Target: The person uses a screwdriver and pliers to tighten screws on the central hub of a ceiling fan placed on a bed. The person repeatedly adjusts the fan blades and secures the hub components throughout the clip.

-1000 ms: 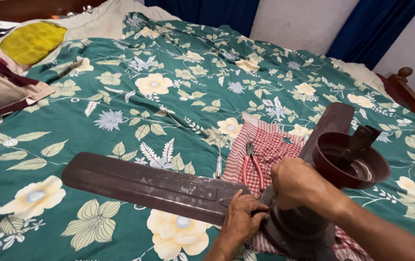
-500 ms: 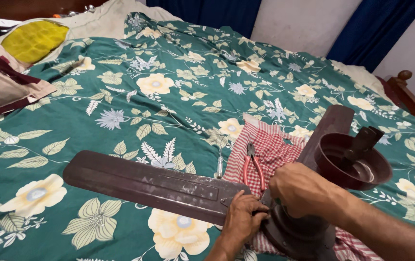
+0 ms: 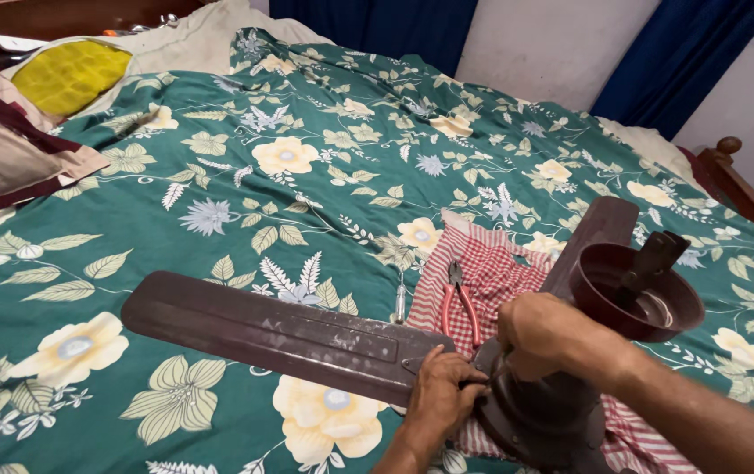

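Note:
A dark brown ceiling fan lies on a bed. Its long blade (image 3: 272,332) stretches left across the green floral bedsheet (image 3: 245,202). My left hand (image 3: 441,399) grips the blade's inner end where it meets the motor housing (image 3: 539,417). On top of the housing, my right hand (image 3: 545,335) is closed with its fingers curled around something hidden. A second blade (image 3: 595,237) points up and right. The brown canopy cup (image 3: 633,294) with its rod sits just right of my right hand.
Red-handled pliers (image 3: 460,300) lie on a red checked cloth (image 3: 491,272) under the fan. A screwdriver (image 3: 400,303) rests beside the cloth. A yellow pillow (image 3: 70,75) and striped cushion (image 3: 8,158) sit far left. A wooden bedpost (image 3: 728,162) and blue curtains (image 3: 675,53) stand at the right.
My right hand has shifted slightly on the motor housing. My left hand stays at the blade's root. The fan has not moved.

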